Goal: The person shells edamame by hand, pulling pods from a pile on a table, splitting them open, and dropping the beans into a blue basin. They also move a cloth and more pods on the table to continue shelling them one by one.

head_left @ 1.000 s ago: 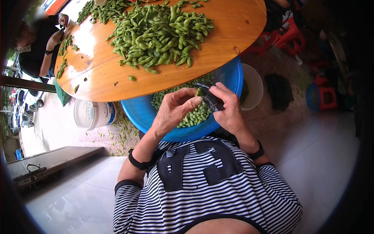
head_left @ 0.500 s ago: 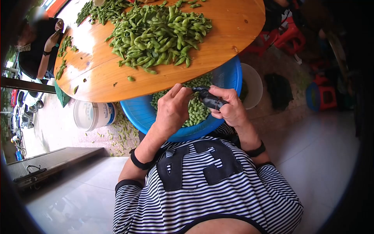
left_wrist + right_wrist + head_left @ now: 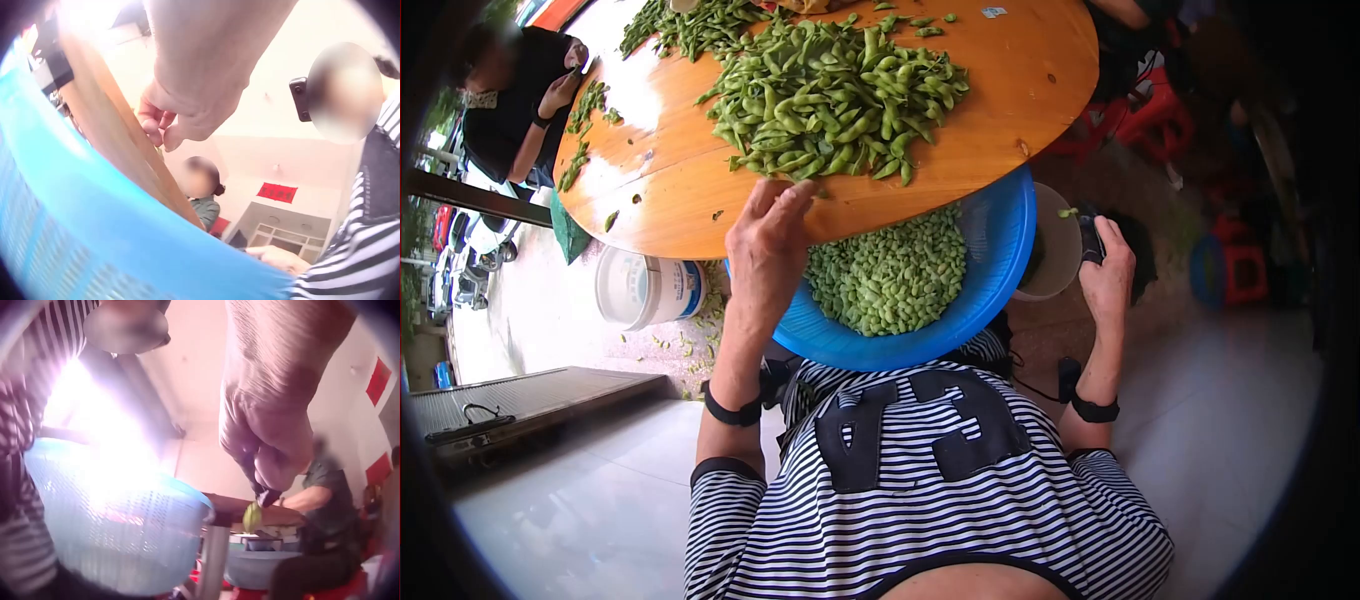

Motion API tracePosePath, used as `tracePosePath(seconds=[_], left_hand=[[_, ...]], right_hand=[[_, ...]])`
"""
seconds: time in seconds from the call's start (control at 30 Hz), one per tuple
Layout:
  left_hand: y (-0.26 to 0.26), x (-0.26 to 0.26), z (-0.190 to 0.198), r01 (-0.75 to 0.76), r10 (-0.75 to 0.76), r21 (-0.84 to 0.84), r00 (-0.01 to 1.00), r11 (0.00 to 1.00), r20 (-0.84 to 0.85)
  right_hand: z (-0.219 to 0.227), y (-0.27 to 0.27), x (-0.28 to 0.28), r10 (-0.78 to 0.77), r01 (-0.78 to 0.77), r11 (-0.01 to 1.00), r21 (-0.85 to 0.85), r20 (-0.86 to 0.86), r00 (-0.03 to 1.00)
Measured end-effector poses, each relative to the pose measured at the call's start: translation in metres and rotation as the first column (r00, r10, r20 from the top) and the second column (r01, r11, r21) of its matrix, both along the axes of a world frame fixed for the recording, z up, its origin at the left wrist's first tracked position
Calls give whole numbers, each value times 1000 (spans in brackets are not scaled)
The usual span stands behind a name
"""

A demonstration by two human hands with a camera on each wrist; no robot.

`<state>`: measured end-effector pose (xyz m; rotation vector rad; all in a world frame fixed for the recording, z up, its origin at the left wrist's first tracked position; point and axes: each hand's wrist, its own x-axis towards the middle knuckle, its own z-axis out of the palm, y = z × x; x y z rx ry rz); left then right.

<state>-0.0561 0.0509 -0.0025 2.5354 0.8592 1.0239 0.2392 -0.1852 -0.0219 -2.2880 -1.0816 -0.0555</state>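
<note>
In the head view my left hand (image 3: 765,250) reaches over the near edge of the wooden table (image 3: 990,120). Its thumb and finger pinch at a small green soybean pod (image 3: 821,193), mostly hidden, beside the big heap of pods (image 3: 830,100). My right hand (image 3: 1108,275) is out over a whitish bucket (image 3: 1055,250). Something black (image 3: 1090,240) covers or lies along its fingers. A green pod (image 3: 252,517) hangs at these dark fingertips in the right wrist view. Between the hands, a blue basin (image 3: 1000,270) holds shelled green beans (image 3: 890,275).
Another white bucket (image 3: 640,285) stands at the left of the table. More pods (image 3: 690,30) lie at the far side, and a person in black (image 3: 505,115) sits there. Red stools (image 3: 1155,115) are at the right. Pod scraps litter the floor.
Both hands were together over the basin, working on a pod. Since then they have parted: my left hand moved left onto the table edge, my right hand moved right over the bucket.
</note>
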Motion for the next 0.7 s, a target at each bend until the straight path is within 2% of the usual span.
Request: tracePosePath(seconds=[0.03,0.07,0.1,0.13,0.17,0.27,0.33,0.37,0.4,0.43,0.47,0.5,0.57,0.63,0.7], left_hand=[[5,0,1,-6,6,-1,1000,1000,2],[8,0,1,-30,33,27,993,999,-113],[11,0,2,-47,59,59,972,997,-227],[14,-1,1,-27,43,61,963,998,-265],[14,0,1,-24,41,65,964,998,-264],[14,4,2,-20,34,67,977,998,-209],[9,7,1,27,-27,28,1000,999,-16],[4,9,0,34,-33,28,999,999,-16],[-5,12,0,137,-88,-389,986,911,142],[-15,14,-1,272,-69,-713,951,646,300],[-27,20,0,422,-14,-821,892,385,451],[-38,28,1,428,24,-853,890,300,455],[-49,37,1,474,55,-872,874,121,483],[-52,40,-5,466,23,-878,882,105,471],[-55,43,-8,500,18,-860,863,105,504]], right_hand=[[-4,-6,10,-35,39,994,-100,47,998],[-14,-14,23,-30,34,994,-101,46,998],[-26,-22,35,-74,92,984,-153,123,990],[-29,-24,39,-116,156,967,-199,201,973],[-29,-24,40,-119,159,968,-196,201,972],[-9,-10,25,-175,194,975,-112,159,972],[4,10,-1,-40,65,986,152,-161,986],[6,19,-15,68,-26,974,225,-181,981],[11,32,-34,207,-126,939,319,-236,950],[18,42,-52,364,-228,901,369,-357,860],[25,47,-67,443,-272,887,374,-524,727],[15,54,-81,542,-319,824,467,-492,681],[20,67,-104,605,-330,788,520,-556,570],[23,66,-107,574,-354,819,452,-653,494],[24,64,-107,577,-361,816,451,-654,488]])
